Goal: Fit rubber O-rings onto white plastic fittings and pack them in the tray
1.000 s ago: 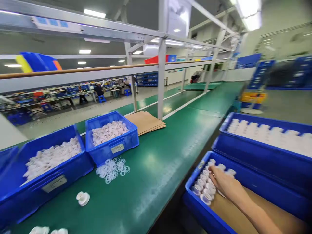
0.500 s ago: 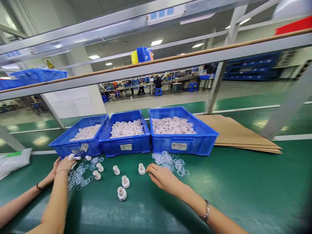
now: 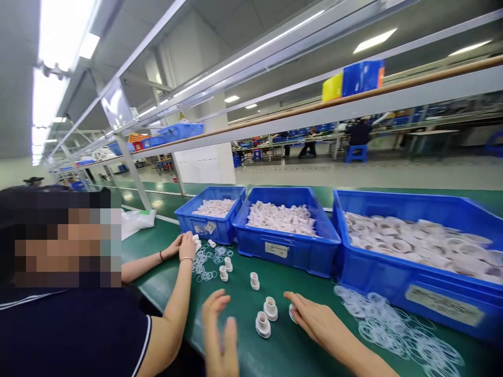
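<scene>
My left hand [image 3: 220, 335] is raised over the near table edge, fingers apart and holding nothing. My right hand [image 3: 320, 322] lies low over the green table, fingers stretched out, touching or just over a white plastic fitting [image 3: 292, 313] that they mostly cover. Left of it, two flanged white fittings [image 3: 270, 309] stand upright close together. Another white fitting [image 3: 254, 281] stands farther back, and two more white fittings [image 3: 223, 273] are near the co-worker. A pile of clear rings [image 3: 393, 327] lies to the right of my right hand.
Three blue bins [image 3: 286, 256] of white plastic parts line the back of the table [image 3: 245, 262]. At left, a co-worker's hands [image 3: 184, 245] hold small white parts beside more clear rings [image 3: 204, 264]. A white bag [image 3: 135, 222] lies beyond. A shelf rail [image 3: 275, 120] runs overhead.
The view has swung left, bringing the co-worker into sight. My left hand has come into view. My right hand now covers most of the fitting it was beside.
</scene>
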Action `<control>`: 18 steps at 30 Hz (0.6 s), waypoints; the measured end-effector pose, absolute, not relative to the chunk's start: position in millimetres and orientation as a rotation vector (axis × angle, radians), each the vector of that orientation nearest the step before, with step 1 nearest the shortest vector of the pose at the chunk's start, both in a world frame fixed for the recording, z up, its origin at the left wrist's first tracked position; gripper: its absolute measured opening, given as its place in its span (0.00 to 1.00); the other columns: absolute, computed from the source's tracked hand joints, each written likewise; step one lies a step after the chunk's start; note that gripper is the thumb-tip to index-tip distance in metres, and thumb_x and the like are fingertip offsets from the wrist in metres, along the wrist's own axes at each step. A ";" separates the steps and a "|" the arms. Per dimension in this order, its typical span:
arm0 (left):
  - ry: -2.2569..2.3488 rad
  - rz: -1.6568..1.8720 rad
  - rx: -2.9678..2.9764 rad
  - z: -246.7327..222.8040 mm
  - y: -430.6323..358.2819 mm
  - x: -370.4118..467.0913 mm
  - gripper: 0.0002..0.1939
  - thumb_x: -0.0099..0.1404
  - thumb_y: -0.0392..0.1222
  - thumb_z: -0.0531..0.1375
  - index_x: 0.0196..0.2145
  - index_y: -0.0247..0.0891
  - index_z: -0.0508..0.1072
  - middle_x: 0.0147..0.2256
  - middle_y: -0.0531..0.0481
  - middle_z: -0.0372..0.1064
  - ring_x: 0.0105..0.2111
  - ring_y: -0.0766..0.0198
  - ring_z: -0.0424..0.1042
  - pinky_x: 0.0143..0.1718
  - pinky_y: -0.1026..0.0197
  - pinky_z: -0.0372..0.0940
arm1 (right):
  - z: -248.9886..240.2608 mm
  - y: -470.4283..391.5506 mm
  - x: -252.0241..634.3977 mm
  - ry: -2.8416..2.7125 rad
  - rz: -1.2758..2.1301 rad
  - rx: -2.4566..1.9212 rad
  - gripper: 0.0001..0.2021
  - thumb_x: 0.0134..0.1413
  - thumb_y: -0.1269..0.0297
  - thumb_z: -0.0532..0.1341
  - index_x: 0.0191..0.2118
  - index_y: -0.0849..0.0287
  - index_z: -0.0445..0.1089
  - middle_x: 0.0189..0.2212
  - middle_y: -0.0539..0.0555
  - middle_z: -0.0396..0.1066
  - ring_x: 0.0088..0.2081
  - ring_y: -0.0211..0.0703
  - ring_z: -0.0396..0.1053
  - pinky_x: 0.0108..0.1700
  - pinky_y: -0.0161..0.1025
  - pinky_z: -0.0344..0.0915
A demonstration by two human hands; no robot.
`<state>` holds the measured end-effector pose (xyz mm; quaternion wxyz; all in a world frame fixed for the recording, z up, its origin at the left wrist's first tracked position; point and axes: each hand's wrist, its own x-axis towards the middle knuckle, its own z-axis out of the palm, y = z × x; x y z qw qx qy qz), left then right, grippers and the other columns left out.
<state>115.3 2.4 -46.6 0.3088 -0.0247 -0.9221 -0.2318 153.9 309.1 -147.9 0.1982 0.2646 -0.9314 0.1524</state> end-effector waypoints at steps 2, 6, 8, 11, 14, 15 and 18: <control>-2.499 -0.713 -0.094 -84.8 25.6 155.1 0.18 0.68 0.50 0.58 0.53 0.40 0.71 0.54 0.43 0.68 0.52 0.56 0.69 0.55 0.50 0.66 | -148.5 296.7 151.3 -2.606 0.448 0.808 0.15 0.67 0.70 0.45 0.55 0.52 0.56 0.38 0.53 0.72 0.33 0.44 0.75 0.29 0.36 0.65; -2.608 -1.309 -0.143 -160.4 67.2 189.9 0.25 0.67 0.43 0.52 0.59 0.30 0.66 0.55 0.37 0.67 0.57 0.59 0.66 0.59 0.59 0.61 | -149.4 278.1 143.9 -2.561 0.334 0.884 0.15 0.64 0.74 0.47 0.52 0.51 0.59 0.33 0.50 0.70 0.30 0.43 0.74 0.25 0.35 0.60; -2.605 -1.570 -0.166 -180.8 75.0 185.5 0.29 0.67 0.44 0.51 0.62 0.27 0.62 0.58 0.34 0.63 0.60 0.58 0.61 0.63 0.58 0.55 | -151.3 272.9 139.2 -2.535 0.241 0.895 0.14 0.61 0.75 0.48 0.47 0.52 0.60 0.32 0.50 0.69 0.28 0.43 0.73 0.22 0.35 0.56; -2.630 -1.613 -0.217 -188.2 76.7 174.6 0.29 0.67 0.47 0.51 0.61 0.30 0.63 0.59 0.35 0.62 0.60 0.56 0.60 0.63 0.55 0.54 | -153.5 266.2 133.7 -2.550 0.133 0.897 0.11 0.59 0.76 0.49 0.40 0.53 0.62 0.31 0.51 0.68 0.26 0.44 0.72 0.21 0.36 0.52; -2.649 -1.550 -0.265 -186.1 78.4 173.6 0.26 0.68 0.46 0.49 0.60 0.32 0.66 0.57 0.36 0.65 0.58 0.54 0.62 0.61 0.53 0.55 | -151.1 262.9 134.7 -2.592 0.115 0.889 0.10 0.58 0.77 0.49 0.37 0.54 0.62 0.30 0.51 0.67 0.25 0.44 0.72 0.21 0.36 0.51; -2.648 -1.526 -0.284 -186.2 79.7 175.2 0.26 0.69 0.47 0.48 0.59 0.32 0.67 0.56 0.36 0.66 0.57 0.53 0.62 0.61 0.52 0.56 | -148.8 264.7 137.6 -2.604 0.126 0.884 0.10 0.58 0.77 0.49 0.37 0.54 0.62 0.30 0.51 0.67 0.25 0.44 0.72 0.21 0.36 0.51; -2.635 -1.468 -0.356 -190.6 85.4 180.9 0.26 0.71 0.50 0.46 0.57 0.32 0.69 0.54 0.36 0.68 0.55 0.53 0.65 0.59 0.52 0.57 | -136.8 286.1 157.6 -2.653 0.227 0.816 0.09 0.61 0.75 0.50 0.37 0.54 0.63 0.31 0.49 0.67 0.25 0.42 0.71 0.23 0.36 0.53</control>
